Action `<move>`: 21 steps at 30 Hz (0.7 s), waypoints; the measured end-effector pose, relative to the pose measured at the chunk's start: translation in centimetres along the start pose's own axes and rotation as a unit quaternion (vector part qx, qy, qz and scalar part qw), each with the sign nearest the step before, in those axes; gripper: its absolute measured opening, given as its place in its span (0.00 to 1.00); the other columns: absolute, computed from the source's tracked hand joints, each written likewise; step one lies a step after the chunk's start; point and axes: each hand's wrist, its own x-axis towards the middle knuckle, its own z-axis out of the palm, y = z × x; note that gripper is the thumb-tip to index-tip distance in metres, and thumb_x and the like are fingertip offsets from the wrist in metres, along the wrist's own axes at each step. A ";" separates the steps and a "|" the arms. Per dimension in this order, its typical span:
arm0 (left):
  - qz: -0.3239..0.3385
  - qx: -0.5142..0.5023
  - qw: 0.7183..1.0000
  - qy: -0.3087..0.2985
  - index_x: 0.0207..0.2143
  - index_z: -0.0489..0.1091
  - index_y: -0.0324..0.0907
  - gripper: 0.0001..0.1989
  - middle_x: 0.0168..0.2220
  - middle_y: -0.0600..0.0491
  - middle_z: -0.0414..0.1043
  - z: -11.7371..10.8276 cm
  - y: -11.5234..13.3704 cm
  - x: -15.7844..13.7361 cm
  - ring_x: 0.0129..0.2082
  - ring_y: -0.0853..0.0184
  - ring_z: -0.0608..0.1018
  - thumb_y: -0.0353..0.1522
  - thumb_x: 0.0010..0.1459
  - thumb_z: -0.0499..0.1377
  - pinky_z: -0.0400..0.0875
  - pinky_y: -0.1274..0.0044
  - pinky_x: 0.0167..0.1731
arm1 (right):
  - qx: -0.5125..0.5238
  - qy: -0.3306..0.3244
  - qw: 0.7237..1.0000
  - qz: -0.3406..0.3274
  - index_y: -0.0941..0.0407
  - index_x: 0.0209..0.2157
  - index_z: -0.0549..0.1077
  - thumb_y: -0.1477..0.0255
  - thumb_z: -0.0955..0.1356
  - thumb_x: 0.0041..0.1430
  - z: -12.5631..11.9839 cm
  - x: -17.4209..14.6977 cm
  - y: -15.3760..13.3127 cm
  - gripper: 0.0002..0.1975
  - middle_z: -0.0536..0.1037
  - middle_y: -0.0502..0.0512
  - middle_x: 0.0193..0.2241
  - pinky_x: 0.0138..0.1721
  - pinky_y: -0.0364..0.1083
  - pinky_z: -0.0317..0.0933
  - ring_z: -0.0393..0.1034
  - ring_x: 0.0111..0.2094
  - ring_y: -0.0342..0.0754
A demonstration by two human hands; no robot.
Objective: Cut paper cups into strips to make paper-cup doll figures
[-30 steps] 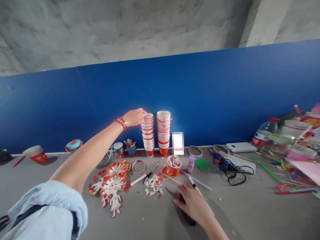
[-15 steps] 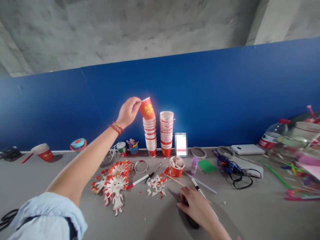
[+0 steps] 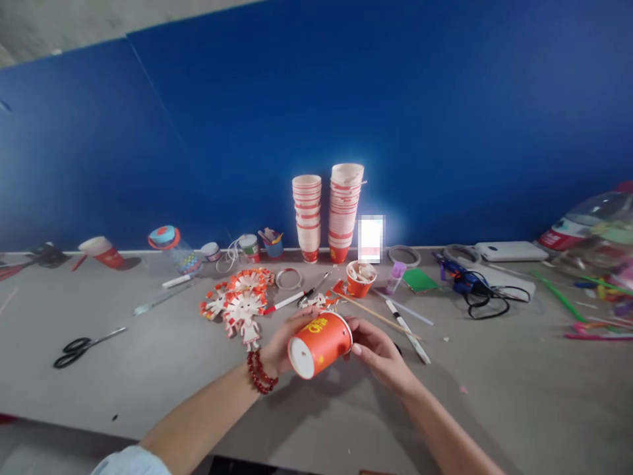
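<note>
A red paper cup point(image 3: 321, 346) with yellow print lies tilted on its side between my hands, its white base facing lower left. My left hand point(image 3: 281, 340) is wrapped behind the cup, its fingers partly hidden. My right hand point(image 3: 378, 349) grips the rim at the other end, thumb in front. Just beyond the cup are white and red paper scraps point(image 3: 316, 301). Left of them lie cut-paper figures point(image 3: 246, 307) with fringed red and white heads. A dark object shows in part behind my right hand.
Two tall stacks of paper cups, the left stack point(image 3: 308, 218) and the right stack point(image 3: 345, 211), stand by the blue partition point(image 3: 222, 132). A scrap-filled cup point(image 3: 361, 284), glue stick point(image 3: 395, 277) and marker point(image 3: 408, 333) are nearer. Black-handled scissors point(image 3: 82, 346) lie left; cables point(image 3: 475, 290) and a bottle point(image 3: 573, 227) right.
My left hand has brought the red cup down from atop the left stack to the near table. My right hand has left the dark-handled tool and now holds the cup's rim. The view has tilted down.
</note>
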 end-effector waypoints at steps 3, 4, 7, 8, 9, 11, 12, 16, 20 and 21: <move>-0.015 -0.032 0.999 -0.001 0.35 0.73 0.42 0.11 0.39 0.48 0.76 -0.8 -1.1 -0.1 0.38 0.61 0.78 0.40 0.56 0.59 0.73 0.70 0.40 | 0.009 0.006 1.000 0.015 0.56 0.25 0.67 0.59 0.69 0.56 0.9 -0.1 0.7 0.15 0.68 0.50 0.25 0.27 0.42 0.59 0.62 0.26 0.43; -0.010 -0.036 0.999 0.000 0.37 0.73 0.42 0.13 0.40 0.48 0.76 -1.2 -1.2 -0.2 0.39 0.61 0.78 0.41 0.56 0.59 0.72 0.70 0.42 | -0.014 0.012 1.000 0.007 0.56 0.25 0.67 0.60 0.69 0.57 1.0 0.0 0.8 0.15 0.68 0.49 0.24 0.27 0.42 0.59 0.62 0.25 0.43; 0.005 -0.035 0.999 -0.017 0.45 0.71 0.42 0.23 0.47 0.45 0.74 -2.5 -1.3 -0.6 0.44 0.59 0.77 0.48 0.58 0.53 0.72 0.67 0.44 | -0.134 0.031 0.989 -0.057 0.56 0.24 0.67 0.64 0.68 0.59 0.9 0.3 0.7 0.13 0.68 0.50 0.23 0.30 0.43 0.58 0.61 0.27 0.45; 0.006 -0.023 0.999 -0.031 0.49 0.69 0.42 0.25 0.49 0.43 0.72 -2.9 -1.2 -0.7 0.44 0.56 0.77 0.50 0.58 0.52 0.73 0.64 0.41 | -0.181 0.036 0.979 -0.083 0.56 0.24 0.66 0.66 0.67 0.59 0.8 0.3 0.6 0.13 0.68 0.50 0.23 0.31 0.44 0.58 0.61 0.27 0.45; 0.011 0.000 0.999 -0.036 0.51 0.67 0.43 0.25 0.51 0.43 0.70 -3.3 -1.2 -0.7 0.44 0.55 0.77 0.49 0.58 0.53 0.75 0.64 0.37 | -0.223 0.040 0.968 -0.107 0.55 0.23 0.65 0.67 0.67 0.60 0.6 0.4 0.5 0.13 0.68 0.50 0.23 0.32 0.44 0.57 0.61 0.28 0.46; 0.045 0.084 0.995 -0.013 0.51 0.65 0.46 0.22 0.49 0.44 0.70 -3.8 -1.3 -0.8 0.40 0.56 0.77 0.43 0.57 0.58 0.75 0.70 0.29 | -0.287 0.036 0.947 -0.143 0.55 0.23 0.64 0.68 0.66 0.60 0.5 0.4 0.3 0.12 0.69 0.52 0.24 0.32 0.45 0.57 0.61 0.29 0.47; 0.076 0.138 0.988 0.003 0.50 0.65 0.46 0.21 0.48 0.46 0.70 -4.0 -1.3 -0.8 0.40 0.58 0.77 0.40 0.55 0.60 0.74 0.72 0.29 | -0.310 0.030 0.938 -0.150 0.54 0.23 0.65 0.68 0.66 0.60 0.5 0.4 0.3 0.12 0.69 0.52 0.24 0.33 0.45 0.58 0.62 0.30 0.48; 0.237 0.362 0.901 0.022 0.51 0.64 0.48 0.26 0.52 0.47 0.66 -3.8 -1.1 -1.0 0.52 0.55 0.70 0.32 0.50 0.65 0.66 0.66 0.51 | -0.335 0.033 0.933 -0.125 0.54 0.26 0.65 0.68 0.66 0.60 0.6 0.2 0.4 0.10 0.69 0.51 0.25 0.33 0.45 0.58 0.62 0.29 0.47; 0.332 0.482 0.811 0.005 0.54 0.61 0.50 0.29 0.56 0.46 0.61 -3.5 -0.6 -1.3 0.57 0.53 0.64 0.30 0.51 0.64 0.58 0.60 0.57 | -0.318 0.042 0.941 -0.105 0.54 0.25 0.65 0.67 0.66 0.60 0.6 0.1 0.6 0.11 0.69 0.51 0.25 0.35 0.45 0.59 0.63 0.30 0.47; 0.342 0.503 0.794 0.001 0.55 0.61 0.50 0.29 0.57 0.45 0.60 -3.6 -0.5 -1.3 0.58 0.52 0.63 0.29 0.51 0.64 0.57 0.60 0.57 | -0.311 0.046 0.944 -0.097 0.55 0.26 0.66 0.66 0.67 0.60 0.5 0.1 0.7 0.10 0.70 0.51 0.26 0.36 0.45 0.60 0.64 0.30 0.47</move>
